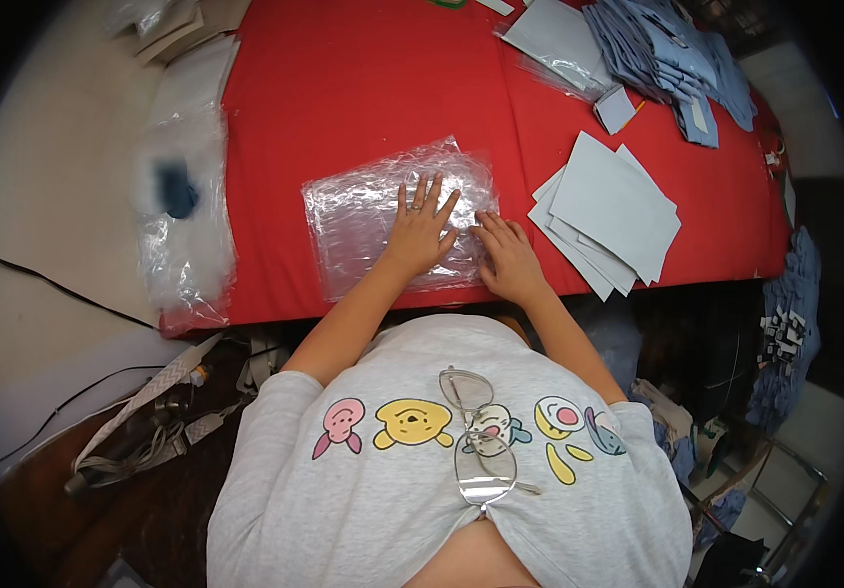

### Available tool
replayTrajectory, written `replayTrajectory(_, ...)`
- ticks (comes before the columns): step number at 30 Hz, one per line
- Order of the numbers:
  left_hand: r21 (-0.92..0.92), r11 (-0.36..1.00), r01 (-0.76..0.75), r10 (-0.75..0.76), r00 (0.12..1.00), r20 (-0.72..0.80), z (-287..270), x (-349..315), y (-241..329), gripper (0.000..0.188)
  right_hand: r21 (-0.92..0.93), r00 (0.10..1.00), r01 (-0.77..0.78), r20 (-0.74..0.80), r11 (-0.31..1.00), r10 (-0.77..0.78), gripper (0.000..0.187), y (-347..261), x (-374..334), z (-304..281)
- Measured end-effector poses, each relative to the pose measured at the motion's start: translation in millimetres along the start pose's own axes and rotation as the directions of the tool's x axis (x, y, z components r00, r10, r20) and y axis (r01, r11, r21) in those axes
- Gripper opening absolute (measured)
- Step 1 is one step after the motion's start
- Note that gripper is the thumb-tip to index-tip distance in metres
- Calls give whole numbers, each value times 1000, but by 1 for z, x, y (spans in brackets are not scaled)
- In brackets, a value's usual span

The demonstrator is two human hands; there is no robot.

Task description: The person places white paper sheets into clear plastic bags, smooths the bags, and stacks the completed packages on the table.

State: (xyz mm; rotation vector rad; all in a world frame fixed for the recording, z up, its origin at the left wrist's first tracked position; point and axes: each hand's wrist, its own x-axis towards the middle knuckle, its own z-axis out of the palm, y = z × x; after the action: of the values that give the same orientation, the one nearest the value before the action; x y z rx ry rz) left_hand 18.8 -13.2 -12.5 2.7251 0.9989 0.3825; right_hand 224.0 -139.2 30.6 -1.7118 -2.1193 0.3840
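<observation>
A stack of clear plastic bags (353, 220) lies flat on the red-covered table in front of me. My left hand (424, 230) rests palm down on the upper bag, its fingers spread. At the stack's right edge sits my right hand (512, 260). Its fingers are slightly bent, with the thumb apart from them, and they touch the plastic. No object shows in either hand. To the right of my right hand, several pale grey-white cards (613, 211) lie in a loose, fanned pile.
Folded blue garments (652, 49) are piled at the far right, beside bagged white sheets (559, 44) and a small box (615, 108). More clear plastic (187, 245) runs along the table's left side. Glasses (486, 465) hang from my shirt collar. Cords (148, 441) hang below left.
</observation>
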Motion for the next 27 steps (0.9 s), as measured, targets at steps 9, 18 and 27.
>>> replayTrajectory(9,-744,562,361,-385,911,151,-20,77,18,43,-69,996,-18,86,997,24,77,-2,3,5)
replayTrajectory(18,-432,855,286,-352,933,-79,8,98,7,29,-106,983,-94,148,990,109,88,-18,-30,8)
replayTrajectory(27,-550,789,273,-424,890,-166,-12,97,14,49,190,963,-123,-214,974,164,55,43,4,-66)
